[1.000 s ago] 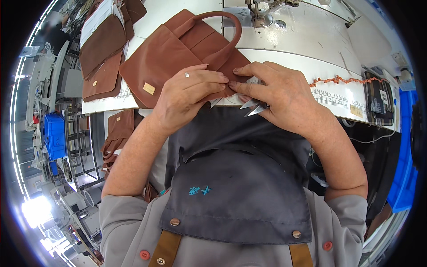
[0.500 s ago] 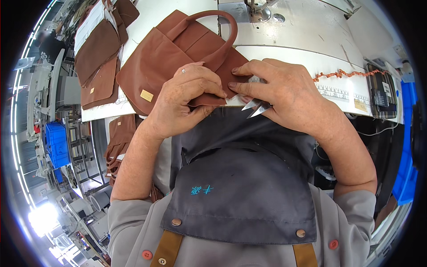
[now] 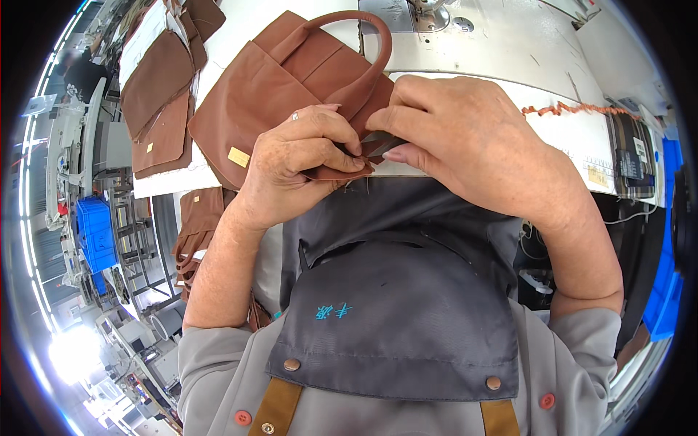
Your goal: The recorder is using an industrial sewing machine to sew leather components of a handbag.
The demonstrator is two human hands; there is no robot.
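A reddish-brown leather handbag [image 3: 254, 91] with a looped handle and a small gold plate lies tilted on the white table. My left hand [image 3: 294, 160] is closed on the bag's near corner, pinching its edge between thumb and fingers. Loose thread ends [image 3: 367, 182] hang from that edge. In my right hand [image 3: 462, 134] is a pair of thread snips [image 3: 381, 144], its blades right at the pinched corner and partly hidden by the fingers. Fingers cover much of the spot where blades and leather meet.
Brown leather pieces [image 3: 161, 91] are stacked at the table's left. More brown bags [image 3: 200, 218] hang or lie below its edge. A sewing machine bed [image 3: 494, 43] stands behind. An orange twisted strip [image 3: 560, 109] and a dark plaid item [image 3: 627, 156] lie on the right.
The snips' blades have turned from pointing toward me to pointing at the pinched corner. My right hand has closed in on my left, which still grips the bag.
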